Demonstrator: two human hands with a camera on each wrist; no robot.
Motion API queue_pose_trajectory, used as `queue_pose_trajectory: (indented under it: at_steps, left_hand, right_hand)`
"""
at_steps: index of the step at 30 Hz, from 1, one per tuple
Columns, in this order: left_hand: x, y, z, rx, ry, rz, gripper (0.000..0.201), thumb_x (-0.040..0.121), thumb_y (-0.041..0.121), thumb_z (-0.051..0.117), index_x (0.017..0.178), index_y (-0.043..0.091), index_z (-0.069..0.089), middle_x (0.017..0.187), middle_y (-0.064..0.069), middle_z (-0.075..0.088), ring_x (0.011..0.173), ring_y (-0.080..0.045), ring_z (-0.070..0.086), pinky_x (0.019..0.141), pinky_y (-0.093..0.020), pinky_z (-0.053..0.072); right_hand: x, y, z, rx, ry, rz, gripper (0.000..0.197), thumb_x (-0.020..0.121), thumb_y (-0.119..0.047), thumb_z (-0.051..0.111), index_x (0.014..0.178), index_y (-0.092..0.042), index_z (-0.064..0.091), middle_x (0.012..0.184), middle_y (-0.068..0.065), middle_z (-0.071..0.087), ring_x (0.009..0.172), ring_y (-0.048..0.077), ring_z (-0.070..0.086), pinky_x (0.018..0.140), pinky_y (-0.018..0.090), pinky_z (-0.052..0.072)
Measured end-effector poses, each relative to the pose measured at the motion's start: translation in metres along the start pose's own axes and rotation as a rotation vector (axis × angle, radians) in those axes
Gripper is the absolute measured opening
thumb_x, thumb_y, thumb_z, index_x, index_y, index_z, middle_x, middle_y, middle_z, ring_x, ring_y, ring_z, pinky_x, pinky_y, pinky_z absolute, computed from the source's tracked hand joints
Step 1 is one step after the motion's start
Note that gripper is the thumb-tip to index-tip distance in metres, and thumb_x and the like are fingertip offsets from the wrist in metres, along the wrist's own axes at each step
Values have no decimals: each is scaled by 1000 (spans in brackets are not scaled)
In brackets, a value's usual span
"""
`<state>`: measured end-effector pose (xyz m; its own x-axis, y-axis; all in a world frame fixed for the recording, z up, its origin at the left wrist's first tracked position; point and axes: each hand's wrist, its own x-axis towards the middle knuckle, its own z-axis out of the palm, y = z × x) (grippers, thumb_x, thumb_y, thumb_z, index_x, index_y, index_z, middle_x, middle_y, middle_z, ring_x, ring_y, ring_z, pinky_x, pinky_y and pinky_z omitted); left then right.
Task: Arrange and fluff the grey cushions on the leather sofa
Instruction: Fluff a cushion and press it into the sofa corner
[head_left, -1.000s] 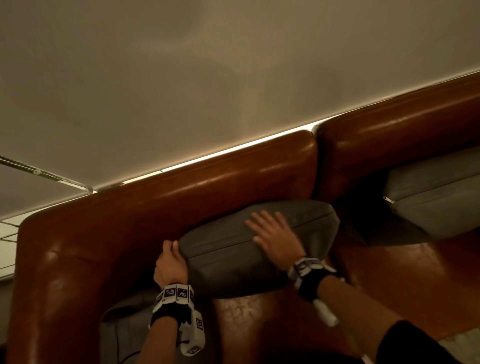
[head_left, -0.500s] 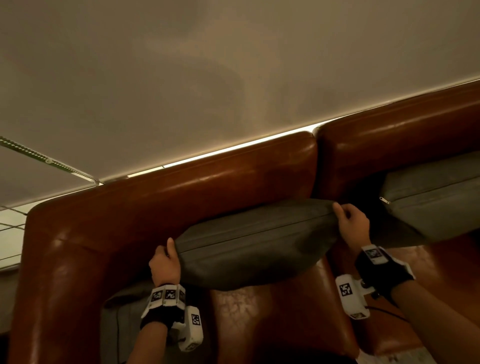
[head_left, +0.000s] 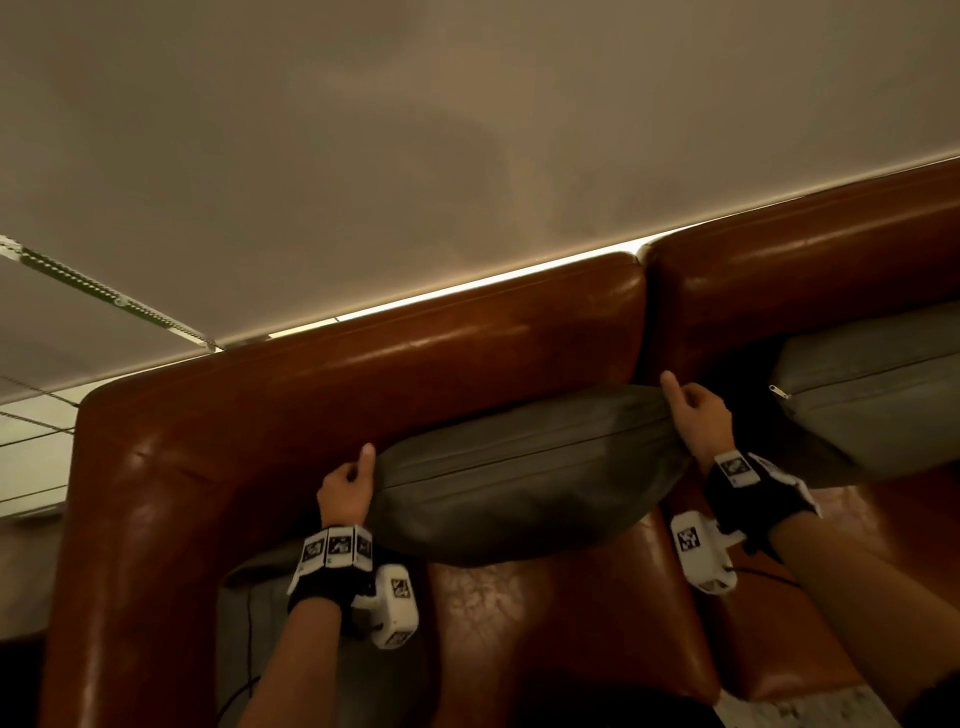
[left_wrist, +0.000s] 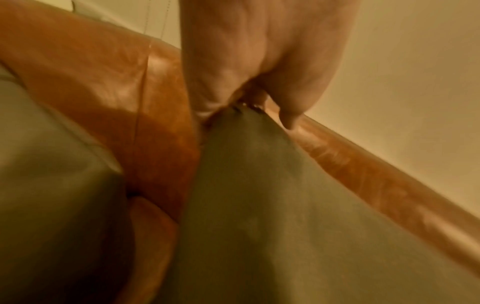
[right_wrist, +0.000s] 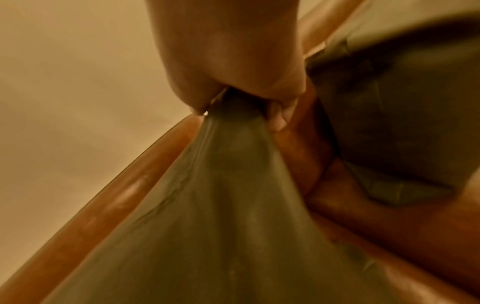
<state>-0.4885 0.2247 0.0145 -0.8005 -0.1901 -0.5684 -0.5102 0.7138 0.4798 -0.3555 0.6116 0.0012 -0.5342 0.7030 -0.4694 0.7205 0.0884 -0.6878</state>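
A grey cushion (head_left: 524, 478) hangs lengthwise in front of the brown leather sofa back (head_left: 415, 374), lifted off the seat. My left hand (head_left: 348, 483) grips its left corner with the thumb up. My right hand (head_left: 693, 415) grips its right corner. The wrist views show each corner of the grey cushion (left_wrist: 249, 185) (right_wrist: 233, 185) bunched inside my left hand (left_wrist: 241, 98) and my right hand (right_wrist: 233, 90). A second grey cushion (head_left: 872, 405) leans on the right sofa back. A third grey cushion (head_left: 270, 623) lies at the left armrest.
The leather armrest (head_left: 135, 519) closes the left side. The brown seat (head_left: 545, 623) lies under the held cushion. A pale wall (head_left: 467, 130) rises behind the sofa. A thin black cable (head_left: 249, 649) runs over the left cushion.
My right hand left the cushion's face and took its right corner. Both hands have raised the cushion and stretched it between them.
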Motion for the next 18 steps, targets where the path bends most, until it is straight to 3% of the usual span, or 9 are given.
queue_pose_trajectory:
  at_steps: [3, 5, 8, 11, 12, 14, 16, 17, 18]
  left_hand:
    - [7, 0, 0, -46, 56, 96, 39, 90, 37, 55, 98, 1, 67, 105, -19, 67, 102, -35, 60, 91, -40, 46]
    - [13, 0, 2, -58, 79, 140, 35, 89, 34, 58, 93, 0, 67, 99, -18, 67, 98, -34, 60, 83, -36, 44]
    - [21, 4, 12, 2, 106, 166, 33, 89, 33, 58, 96, 2, 66, 109, -20, 61, 104, -36, 56, 89, -41, 43]
    - [9, 18, 28, 293, 289, 136, 28, 92, 32, 52, 111, 12, 60, 125, -17, 48, 117, -37, 46, 97, -50, 35]
    - [-3, 27, 38, 362, 374, 210, 28, 92, 29, 50, 115, 15, 57, 129, -15, 47, 121, -35, 43, 98, -52, 32]
    - [-37, 50, 71, 393, 451, 536, 31, 93, 29, 44, 121, 19, 54, 132, -8, 51, 125, -27, 44, 99, -52, 33]
    - [-82, 75, 117, 430, 282, 831, 41, 98, 37, 28, 128, 21, 51, 138, -3, 51, 133, -21, 43, 105, -54, 33]
    - [-105, 84, 142, 469, 116, 925, 51, 99, 41, 15, 135, 21, 44, 145, -2, 44, 140, -18, 33, 111, -55, 26]
    - [-124, 90, 166, 536, -74, 979, 58, 96, 45, 4, 143, 22, 31, 153, 0, 31, 146, -15, 14, 116, -55, 12]
  right_hand:
    - [7, -6, -5, -26, 51, -83, 45, 91, -43, 52, 84, 0, 64, 84, 19, 64, 86, 33, 62, 80, 41, 47]
    - [9, -7, -10, -67, 69, -109, 43, 91, -40, 53, 84, 0, 64, 82, 18, 64, 86, 33, 62, 78, 41, 47]
    - [11, -2, -6, -114, 97, -75, 40, 91, -40, 53, 92, -1, 62, 93, 19, 66, 93, 34, 60, 79, 37, 44]
    - [9, -2, 6, -142, 151, -72, 40, 92, -41, 51, 97, -2, 58, 94, 21, 65, 91, 37, 61, 70, 34, 43]
    - [9, -3, 8, -158, 167, -76, 40, 93, -41, 49, 99, -2, 56, 94, 21, 64, 89, 37, 61, 66, 33, 41]
    - [8, -5, 12, -206, 180, -86, 41, 95, -42, 45, 101, -3, 53, 92, 21, 64, 86, 38, 61, 63, 33, 38]
    - [7, -5, 14, -270, 184, -98, 41, 96, -43, 41, 102, -3, 50, 91, 21, 64, 83, 39, 61, 62, 35, 38]
    - [7, -4, 14, -298, 184, -104, 41, 96, -43, 41, 103, -3, 50, 90, 22, 64, 82, 40, 61, 61, 36, 39]
    - [8, -3, 14, -321, 183, -112, 41, 97, -43, 40, 103, -4, 49, 90, 22, 64, 82, 40, 61, 61, 37, 40]
